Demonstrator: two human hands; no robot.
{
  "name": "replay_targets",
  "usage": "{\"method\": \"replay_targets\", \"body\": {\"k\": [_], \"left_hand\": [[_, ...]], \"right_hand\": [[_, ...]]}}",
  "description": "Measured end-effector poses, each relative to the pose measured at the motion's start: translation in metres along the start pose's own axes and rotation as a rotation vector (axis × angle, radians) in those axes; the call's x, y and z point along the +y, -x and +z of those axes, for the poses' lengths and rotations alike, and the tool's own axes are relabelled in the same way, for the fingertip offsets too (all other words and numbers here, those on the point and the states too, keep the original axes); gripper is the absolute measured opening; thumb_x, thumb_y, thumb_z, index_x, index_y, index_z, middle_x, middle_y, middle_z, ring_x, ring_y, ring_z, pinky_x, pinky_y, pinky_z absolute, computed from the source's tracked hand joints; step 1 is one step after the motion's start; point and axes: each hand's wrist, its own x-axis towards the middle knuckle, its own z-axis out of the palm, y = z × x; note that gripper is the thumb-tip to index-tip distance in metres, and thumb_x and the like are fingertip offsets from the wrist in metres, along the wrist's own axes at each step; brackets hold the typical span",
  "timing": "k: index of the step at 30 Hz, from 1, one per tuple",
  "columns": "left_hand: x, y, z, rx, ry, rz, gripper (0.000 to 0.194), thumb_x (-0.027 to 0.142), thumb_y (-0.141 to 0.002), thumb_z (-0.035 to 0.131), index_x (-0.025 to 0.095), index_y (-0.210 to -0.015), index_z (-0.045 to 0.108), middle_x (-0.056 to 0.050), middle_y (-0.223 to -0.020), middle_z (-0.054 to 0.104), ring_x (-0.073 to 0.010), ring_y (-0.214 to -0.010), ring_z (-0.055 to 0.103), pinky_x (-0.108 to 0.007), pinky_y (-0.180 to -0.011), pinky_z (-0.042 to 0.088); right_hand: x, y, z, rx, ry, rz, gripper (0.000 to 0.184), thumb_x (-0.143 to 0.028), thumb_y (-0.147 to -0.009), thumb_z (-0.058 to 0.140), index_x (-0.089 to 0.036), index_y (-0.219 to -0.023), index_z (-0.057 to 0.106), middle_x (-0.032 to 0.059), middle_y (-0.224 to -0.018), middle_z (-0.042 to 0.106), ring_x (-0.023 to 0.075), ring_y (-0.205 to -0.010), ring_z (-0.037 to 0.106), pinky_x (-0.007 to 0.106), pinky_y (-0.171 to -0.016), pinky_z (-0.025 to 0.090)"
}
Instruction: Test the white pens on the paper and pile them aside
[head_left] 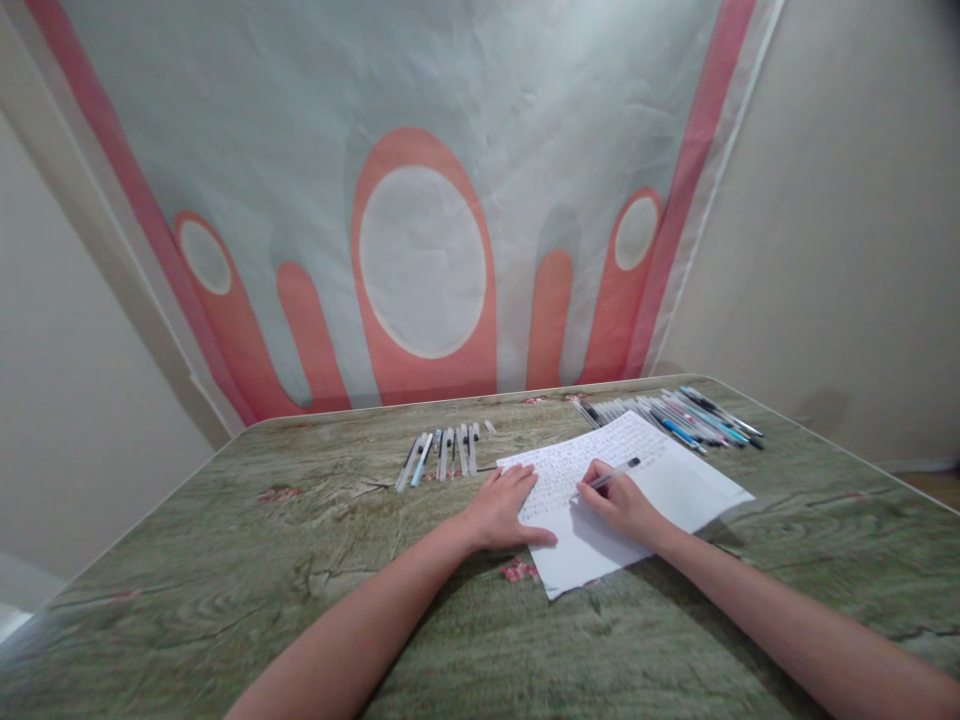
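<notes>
Right hand grips one pen; left hand spread flat on paper, script unreadable; two pen groups toward bench's far edge.

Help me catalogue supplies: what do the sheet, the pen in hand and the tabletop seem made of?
Sheet: matte paper, by its thin, slightly lifted edge. Pen: probably smooth, clear plastic; its barrel looks translucent. Tabletop: dull wood-grain surface, possibly a printed covering, given the pink flower shapes.
</notes>
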Motion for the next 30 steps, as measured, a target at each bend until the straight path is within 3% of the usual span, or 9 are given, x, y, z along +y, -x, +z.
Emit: {"method": "replay_targets", "body": {"k": [30], "left_hand": [[-0.0051, -0.0002, 0.0027, 0.019, -0.105, 0.069, 0.083, 0.061, -0.054, 0.061, 0.024, -0.125, 0.041, -0.01, -0.135, 0.036, -0.0291, -0.126, 0.027, -0.042, -0.104, 0.011]], "right_hand": [[-0.0022, 0.0004, -0.0028, -0.039, -0.013, 0.011, 0.013, -0.026, -0.074, 0.048, -0.02, -0.063, 0.045, -0.0031, -0.056, 0.048, 0.0121, -0.054, 0.044, 0.024, -0.053, 0.034]]}}
